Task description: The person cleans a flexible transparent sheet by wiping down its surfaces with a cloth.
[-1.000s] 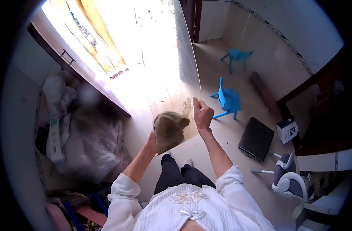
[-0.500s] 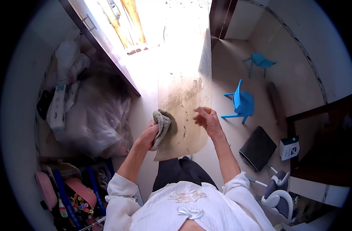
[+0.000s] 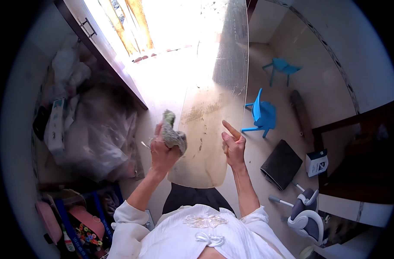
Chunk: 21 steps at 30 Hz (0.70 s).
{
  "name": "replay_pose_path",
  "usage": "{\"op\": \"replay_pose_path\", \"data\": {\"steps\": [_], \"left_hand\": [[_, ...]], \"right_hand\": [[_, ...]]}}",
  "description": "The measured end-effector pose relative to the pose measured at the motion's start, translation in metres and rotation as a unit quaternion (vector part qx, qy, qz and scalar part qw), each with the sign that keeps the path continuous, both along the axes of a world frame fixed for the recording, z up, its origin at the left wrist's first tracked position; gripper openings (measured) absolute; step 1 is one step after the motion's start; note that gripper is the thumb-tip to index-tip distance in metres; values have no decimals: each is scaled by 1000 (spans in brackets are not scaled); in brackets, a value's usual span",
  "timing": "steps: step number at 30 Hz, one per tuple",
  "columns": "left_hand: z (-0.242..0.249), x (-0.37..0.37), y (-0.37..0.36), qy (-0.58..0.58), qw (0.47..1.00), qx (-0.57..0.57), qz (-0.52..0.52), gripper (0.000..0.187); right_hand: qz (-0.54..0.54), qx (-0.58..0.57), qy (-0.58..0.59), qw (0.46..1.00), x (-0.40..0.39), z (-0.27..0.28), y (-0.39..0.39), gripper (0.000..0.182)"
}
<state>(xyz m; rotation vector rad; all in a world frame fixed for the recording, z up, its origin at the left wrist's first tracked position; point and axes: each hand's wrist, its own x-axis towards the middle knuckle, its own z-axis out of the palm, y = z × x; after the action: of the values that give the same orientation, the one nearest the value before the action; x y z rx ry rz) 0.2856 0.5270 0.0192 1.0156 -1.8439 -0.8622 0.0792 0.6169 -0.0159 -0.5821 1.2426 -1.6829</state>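
Note:
My left hand (image 3: 164, 151) is closed round a crumpled grey-green cloth (image 3: 175, 140), lifted by the left edge of a long see-through sheet (image 3: 201, 168). The sheet stretches from in front of my legs towards the bright doorway. Brownish smears (image 3: 201, 113) and small dark specks lie along its middle. My right hand (image 3: 235, 149) is beside the sheet's right edge, its index finger stretched out and the other fingers curled. I see nothing held in it. Whether it touches the sheet is hard to tell.
An open door (image 3: 106, 60) stands front left, beside plastic-wrapped bags (image 3: 102, 142). Two blue chairs (image 3: 264, 114), a black folded item (image 3: 282, 165) and a small box (image 3: 316, 162) are on the right. A bag with blue straps (image 3: 67, 224) is lower left.
The cloth has swung up and bunched above my left hand. My right hand's index finger has straightened while its other fingers curled. The view has shifted, and the sheet's near end appears lower.

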Motion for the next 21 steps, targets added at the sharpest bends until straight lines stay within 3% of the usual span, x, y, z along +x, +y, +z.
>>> {"op": "replay_pose_path", "data": {"steps": [1, 2, 5, 6, 7, 10, 11, 13, 15, 19, 21], "left_hand": [[12, -14, 6, -99, 986, -129, -46, 56], [29, -31, 17, -187, 964, -150, -120, 71], [21, -91, 16, -180, 939, -196, -219, 73], [14, -111, 3, -192, 948, -175, -184, 69], [9, -130, -14, -203, 955, -154, -151, 65], [0, -165, -54, -167, 972, -149, -77, 50], [-5, -166, -44, -164, 973, -146, -77, 50], [-12, -155, -8, -202, 959, -65, -188, 55], [-23, -129, 30, -199, 942, -143, -228, 57], [-23, -149, 6, -226, 928, -244, -170, 54], [-11, -170, -29, -205, 949, -224, -83, 34]], "right_hand": [[5, 1, 4, 1000, -1, 3, -1, 41], [4, -18, -10, 1000, 0, 6, -3, 36], [-26, -13, -53, 998, 6, 3, 1, 31], [-40, -1, -70, 997, 6, 0, 5, 31], [63, 38, -6, 997, -12, -18, 18, 33], [45, 28, -54, 997, 5, 5, 23, 40], [42, 24, -93, 994, 4, 2, 25, 41], [27, 31, -103, 994, -5, -16, 33, 39], [-16, 77, -82, 993, -13, -33, 48, 34], [-6, 44, -55, 997, -15, -22, 54, 34], [20, 29, -54, 998, -11, 1, 49, 38]]}}
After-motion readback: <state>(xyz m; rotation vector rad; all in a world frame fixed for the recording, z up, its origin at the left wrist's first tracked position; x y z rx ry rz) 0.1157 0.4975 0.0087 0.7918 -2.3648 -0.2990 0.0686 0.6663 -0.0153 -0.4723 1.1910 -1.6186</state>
